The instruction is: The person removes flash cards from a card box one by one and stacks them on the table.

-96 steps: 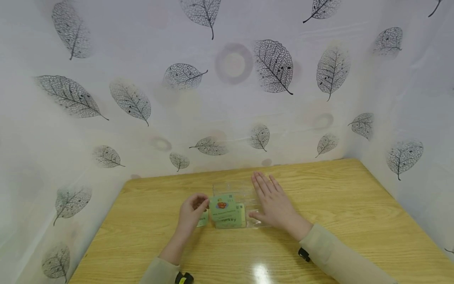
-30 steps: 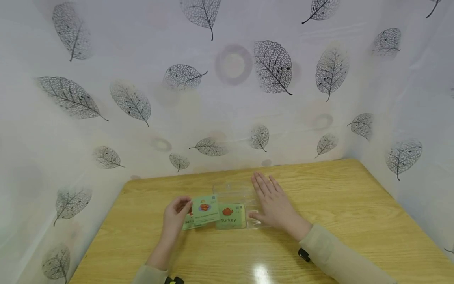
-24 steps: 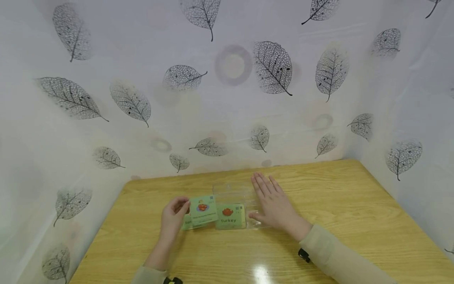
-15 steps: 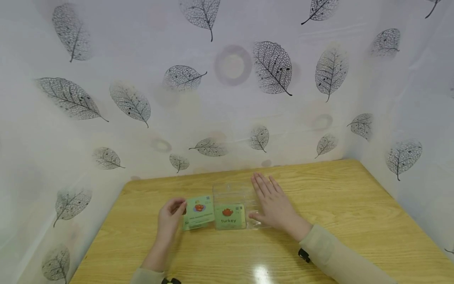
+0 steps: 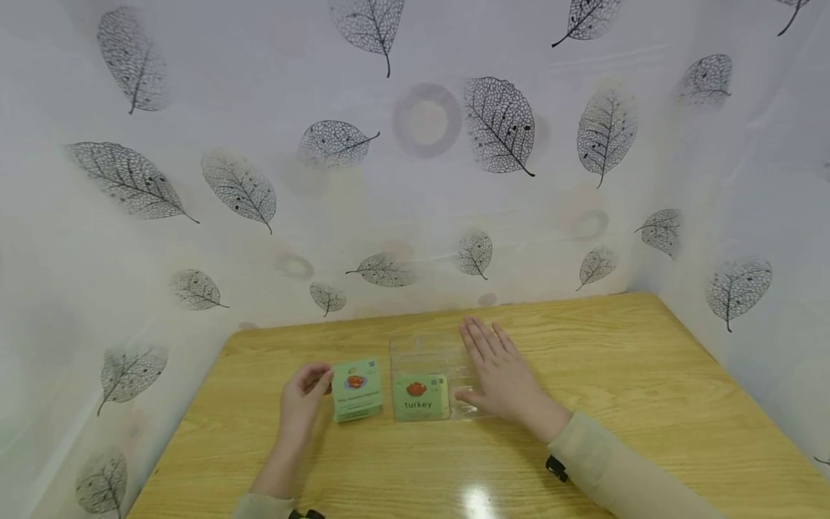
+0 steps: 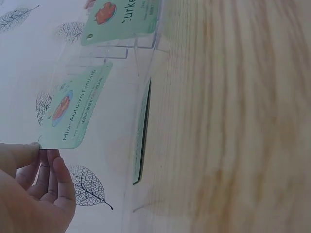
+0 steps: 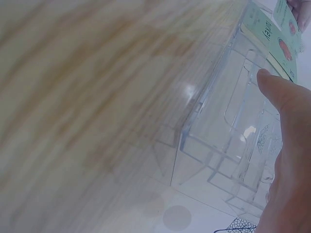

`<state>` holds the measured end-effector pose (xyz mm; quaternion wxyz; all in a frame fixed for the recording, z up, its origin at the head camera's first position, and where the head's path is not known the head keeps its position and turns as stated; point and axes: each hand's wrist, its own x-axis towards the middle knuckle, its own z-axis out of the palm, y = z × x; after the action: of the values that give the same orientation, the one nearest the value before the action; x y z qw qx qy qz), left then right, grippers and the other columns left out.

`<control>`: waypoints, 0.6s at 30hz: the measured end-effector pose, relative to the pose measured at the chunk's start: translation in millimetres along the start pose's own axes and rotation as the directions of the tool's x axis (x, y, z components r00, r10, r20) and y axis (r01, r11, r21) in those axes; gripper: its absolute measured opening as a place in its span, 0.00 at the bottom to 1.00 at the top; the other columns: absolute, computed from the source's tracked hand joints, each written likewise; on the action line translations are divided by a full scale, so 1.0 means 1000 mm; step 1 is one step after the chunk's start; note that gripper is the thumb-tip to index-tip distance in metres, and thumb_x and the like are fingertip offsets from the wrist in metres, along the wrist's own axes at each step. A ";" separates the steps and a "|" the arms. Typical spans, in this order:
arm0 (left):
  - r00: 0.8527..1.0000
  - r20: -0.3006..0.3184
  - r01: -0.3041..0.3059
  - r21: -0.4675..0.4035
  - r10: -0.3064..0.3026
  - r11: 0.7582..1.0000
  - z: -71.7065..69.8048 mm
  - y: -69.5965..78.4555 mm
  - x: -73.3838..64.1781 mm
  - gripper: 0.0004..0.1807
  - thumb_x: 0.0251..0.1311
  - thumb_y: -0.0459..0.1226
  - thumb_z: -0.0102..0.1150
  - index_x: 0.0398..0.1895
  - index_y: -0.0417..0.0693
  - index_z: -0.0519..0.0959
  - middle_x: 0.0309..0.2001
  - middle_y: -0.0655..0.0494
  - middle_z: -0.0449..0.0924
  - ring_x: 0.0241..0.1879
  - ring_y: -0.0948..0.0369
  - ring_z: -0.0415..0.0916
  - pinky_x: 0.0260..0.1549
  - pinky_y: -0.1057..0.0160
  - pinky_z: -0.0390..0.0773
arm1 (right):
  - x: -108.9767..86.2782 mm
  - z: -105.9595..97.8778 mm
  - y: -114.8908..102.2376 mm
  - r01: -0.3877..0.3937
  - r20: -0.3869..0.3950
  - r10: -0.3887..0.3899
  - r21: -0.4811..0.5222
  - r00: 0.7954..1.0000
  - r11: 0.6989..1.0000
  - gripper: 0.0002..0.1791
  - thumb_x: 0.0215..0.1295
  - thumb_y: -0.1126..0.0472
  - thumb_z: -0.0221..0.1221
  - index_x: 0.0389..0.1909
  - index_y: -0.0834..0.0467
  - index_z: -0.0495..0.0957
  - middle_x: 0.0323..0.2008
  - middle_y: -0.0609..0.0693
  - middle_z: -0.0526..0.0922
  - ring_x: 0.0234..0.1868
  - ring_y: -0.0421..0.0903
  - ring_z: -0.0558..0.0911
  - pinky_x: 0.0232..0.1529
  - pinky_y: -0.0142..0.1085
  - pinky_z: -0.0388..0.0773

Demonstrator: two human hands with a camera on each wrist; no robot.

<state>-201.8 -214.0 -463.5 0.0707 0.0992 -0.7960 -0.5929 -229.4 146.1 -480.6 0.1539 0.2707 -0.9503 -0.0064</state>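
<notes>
While the left hand (image 5: pixel 300 395) pinches the Mid-Autumn Festival card (image 5: pixel 357 387) by one edge, lower middle of the head view, that card sits just right of the fingertips, slanting up-right in the left wrist view. It's above and apart from the loose card (image 6: pixel 142 136) on the table (image 5: pixel 596 360). Right hand (image 5: pixel 506 378), fingers straight, touches the clear box (image 7: pixel 214 126); turkey card (image 5: pixel 420 405) stands between hands.

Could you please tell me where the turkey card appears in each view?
Head: turkey card below centre, left of the right hand.
Left wrist: turkey card at the top edge, partly cut off.
Right wrist: turkey card at upper right.
Shared landmark: the clear holder, visible in all three.
</notes>
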 end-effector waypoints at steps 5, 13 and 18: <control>1.000 -0.009 -0.006 0.001 0.006 1.000 -0.003 -0.002 0.001 0.14 0.77 0.31 0.58 0.58 0.30 0.78 0.46 0.50 0.88 0.37 0.75 0.80 0.44 0.75 0.84 | 0.000 -0.001 0.000 -0.002 0.013 0.003 -0.015 1.000 1.000 0.65 0.65 0.22 0.57 0.84 0.66 0.48 0.86 0.63 0.47 0.86 0.61 0.51 0.86 0.57 0.48; 1.000 0.000 0.013 0.013 -0.013 1.000 -0.007 -0.006 0.005 0.13 0.77 0.31 0.58 0.58 0.31 0.78 0.47 0.50 0.88 0.38 0.74 0.80 0.43 0.76 0.83 | 0.000 -0.002 -0.001 -0.003 0.030 0.003 -0.016 1.000 1.000 0.65 0.65 0.22 0.57 0.84 0.66 0.48 0.85 0.63 0.47 0.86 0.62 0.53 0.86 0.57 0.48; 1.000 0.001 0.013 0.026 -0.013 1.000 -0.007 -0.008 0.007 0.13 0.77 0.31 0.58 0.58 0.31 0.78 0.49 0.46 0.87 0.38 0.73 0.80 0.42 0.76 0.83 | 0.000 -0.003 -0.001 0.000 0.022 0.001 -0.029 1.000 1.000 0.65 0.65 0.22 0.57 0.84 0.66 0.48 0.85 0.63 0.47 0.85 0.61 0.55 0.85 0.57 0.49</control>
<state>-206.0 -224.6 -469.3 0.0649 0.1050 -0.8030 -0.5830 -228.0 145.8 -478.2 0.1471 0.2681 -0.9518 -0.0232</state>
